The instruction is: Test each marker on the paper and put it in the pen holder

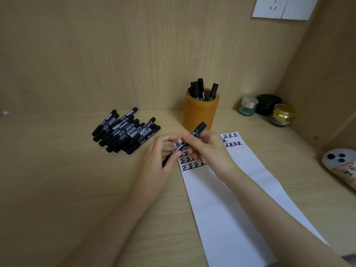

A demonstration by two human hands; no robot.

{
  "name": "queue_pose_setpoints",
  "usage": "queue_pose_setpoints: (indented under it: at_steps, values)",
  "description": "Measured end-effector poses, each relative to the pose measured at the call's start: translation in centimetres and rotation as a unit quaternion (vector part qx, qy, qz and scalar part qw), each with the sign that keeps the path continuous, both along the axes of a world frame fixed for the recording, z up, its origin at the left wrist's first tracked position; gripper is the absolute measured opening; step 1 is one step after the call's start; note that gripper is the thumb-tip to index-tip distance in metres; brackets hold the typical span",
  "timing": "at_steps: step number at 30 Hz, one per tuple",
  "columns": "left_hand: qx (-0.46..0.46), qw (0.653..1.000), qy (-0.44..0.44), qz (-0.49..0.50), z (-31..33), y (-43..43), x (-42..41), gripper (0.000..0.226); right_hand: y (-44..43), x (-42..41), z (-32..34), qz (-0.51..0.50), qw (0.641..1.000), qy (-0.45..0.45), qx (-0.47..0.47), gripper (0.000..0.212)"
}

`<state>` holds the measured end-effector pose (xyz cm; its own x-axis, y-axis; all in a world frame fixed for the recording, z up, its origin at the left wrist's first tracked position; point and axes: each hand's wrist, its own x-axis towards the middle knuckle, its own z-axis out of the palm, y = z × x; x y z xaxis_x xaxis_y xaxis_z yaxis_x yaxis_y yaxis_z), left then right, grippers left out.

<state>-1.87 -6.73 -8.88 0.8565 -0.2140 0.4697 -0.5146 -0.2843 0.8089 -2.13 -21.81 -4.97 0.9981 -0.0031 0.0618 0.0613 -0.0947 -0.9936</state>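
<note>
Hands, L (159, 157) & R (204, 149), both pinch one marker (198, 129) above paper (231, 209).

Black markers (126, 130) (white labels), ochre holder (200, 110).

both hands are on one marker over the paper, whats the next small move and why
Probably pull the cap off, or press it back on; the cap's state cannot be told. Both the left hand and right hand pinch one marker above the paper, which already carries rows of test marks. The pile of markers waits, and the pen holder holds only a few.
</note>
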Motion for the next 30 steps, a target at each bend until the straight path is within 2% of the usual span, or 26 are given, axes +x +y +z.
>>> queue_pose_setpoints:
  at_steps: [2,6,13,20,23,30]
  values:
    - [0.038,0.998,0.039,-0.007,-0.3,0.1,0.1,0.01,0.0,-0.2,-0.1,-0.005,1.0,-0.02,0.002,0.016]
    - [0.098,0.994,0.037,-0.028,-0.2,-0.1,-0.2,0.02,-0.3,-0.7,-0.2,0.0,0.999,-0.037,0.003,0.021]
    - [0.107,0.986,0.102,-0.08,0.4,0.0,-0.8,0.021,-0.4,-1.1,-0.7,0.012,0.999,-0.048,-0.01,0.014]
    - [0.09,0.988,0.097,-0.077,0.7,0.3,-1.1,0.02,-0.7,-1.5,-0.9,0.019,0.999,-0.042,0.005,0.028]
    - [0.078,0.989,0.092,-0.085,0.5,0.2,-1.2,0.021,-0.9,-1.7,-1.0,0.02,0.998,-0.05,0.012,0.025]
    - [0.054,0.99,0.109,-0.066,0.6,-0.4,-1.5,0.015,-2.2,-2.3,-0.9,-0.06,0.991,-0.06,0.102,0.02]
